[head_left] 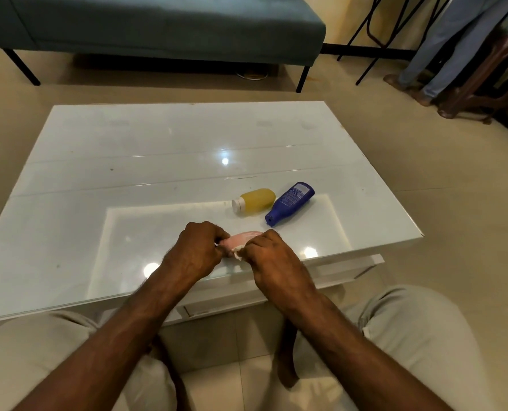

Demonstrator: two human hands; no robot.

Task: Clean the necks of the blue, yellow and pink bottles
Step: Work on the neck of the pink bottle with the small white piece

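Note:
My left hand (197, 252) grips one end of the pink bottle (242, 238), which lies sideways between both hands just above the table's near edge. My right hand (272, 256) pinches a small white tissue (237, 253) against the bottle; the neck itself is hidden by my fingers. Behind them the yellow bottle (254, 200) with a white cap lies on its side. The blue bottle (289, 202) lies beside it to the right, cap pointing toward me.
The white glossy table (157, 161) fills the middle of the view. A teal bench (163, 25) stands beyond it. At the far right are another person's legs (442, 54), black stool legs and a wooden table. My knees are below the table edge.

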